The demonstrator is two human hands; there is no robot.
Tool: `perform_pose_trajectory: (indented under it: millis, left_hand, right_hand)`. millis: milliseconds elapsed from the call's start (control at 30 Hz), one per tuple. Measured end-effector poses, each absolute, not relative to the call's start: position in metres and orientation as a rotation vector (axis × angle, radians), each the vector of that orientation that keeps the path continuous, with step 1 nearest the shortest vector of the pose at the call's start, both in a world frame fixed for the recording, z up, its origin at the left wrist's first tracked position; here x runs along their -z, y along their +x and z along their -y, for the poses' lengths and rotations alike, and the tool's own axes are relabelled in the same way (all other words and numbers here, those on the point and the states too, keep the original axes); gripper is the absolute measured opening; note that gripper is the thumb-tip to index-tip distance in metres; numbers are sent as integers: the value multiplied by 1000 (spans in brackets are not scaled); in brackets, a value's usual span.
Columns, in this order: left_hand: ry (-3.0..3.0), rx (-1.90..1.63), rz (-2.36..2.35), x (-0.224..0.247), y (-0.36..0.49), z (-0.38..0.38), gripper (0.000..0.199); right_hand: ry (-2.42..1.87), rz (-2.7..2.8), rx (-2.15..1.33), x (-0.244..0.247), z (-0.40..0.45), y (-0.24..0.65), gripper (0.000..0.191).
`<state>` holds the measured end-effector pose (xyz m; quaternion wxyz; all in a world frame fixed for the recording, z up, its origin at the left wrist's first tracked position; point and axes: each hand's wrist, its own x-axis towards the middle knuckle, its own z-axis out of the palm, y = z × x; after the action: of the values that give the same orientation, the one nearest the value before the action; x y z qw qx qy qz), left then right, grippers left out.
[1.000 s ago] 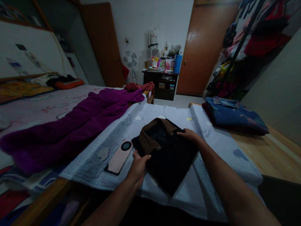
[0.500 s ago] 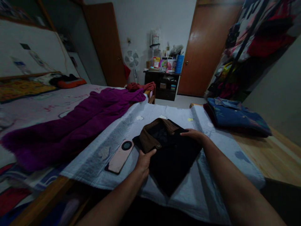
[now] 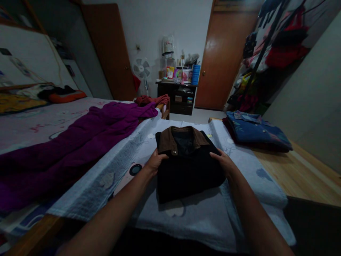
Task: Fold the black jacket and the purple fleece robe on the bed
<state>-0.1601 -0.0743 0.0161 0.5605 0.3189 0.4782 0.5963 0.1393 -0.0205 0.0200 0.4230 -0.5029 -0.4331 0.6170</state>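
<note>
A folded black shirt [image 3: 190, 174] with a brown collar and a snap button is held between my two hands over a light blue quilted cloth [image 3: 207, 220]. My left hand [image 3: 156, 161] grips its left edge just below the collar, thumb on top. On the opposite edge, my right hand [image 3: 222, 161] closes with the thumb above and the other fingers mostly hidden. Partly covered by my left forearm, a pink phone [image 3: 125, 179] with a round black camera ring lies on the cloth.
Folded blue patterned clothing [image 3: 257, 129] sits on a wooden board [image 3: 298, 174] at right. A purple blanket [image 3: 87, 137] drapes over the bed [image 3: 29, 124] at left. Further back stand a white fan [image 3: 142, 68], a dark cabinet [image 3: 173, 103] and a brown door [image 3: 220, 60].
The shirt has turned from a slanted position to nearly square, collar pointing away from me. Both hands have moved with it, and my left forearm now covers part of the phone.
</note>
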Motion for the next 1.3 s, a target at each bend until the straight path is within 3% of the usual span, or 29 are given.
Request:
perform_pose_trajectory:
  millis: [200,367,467,533,600,700,800,1033,1300]
  left_hand:
    - [902,-1143,-1092,-14,-184,37,69]
    - [934,-958,-1523,17,-192,41,54]
    - [985,-1004,-1767,19,-185,51,67]
    - [1253,-1076,-1997,14,-173,59,74]
    - [1733,-1102,-2166,8,-154,70,67]
    - [2284,-897,-2067,8,-119,87,52]
    - [2449,-649,-2060,20,-91,100,57]
    - [2446,-435,-2073,33,-79,106,59]
    - [2386,-372,-2016,26,-78,101,63]
  right_hand:
    - [-1265,959,-1416,-2,46,130,60]
    - [-1449,1043,-1371,32,55,126,51]
    - [-1570,1146,-1298,40,54,131,55]
    - [-1687,1290,-1101,39,53,133,59]
    - [-1744,1466,-736,34,52,130,61]
    - [-1598,1709,-251,23,56,109,60]
    - [-1431,1940,-103,15,65,77,58]
    - [-1661,2329,-296,25,72,49,57]
    - [-1792,2311,-348,26,63,60,57]
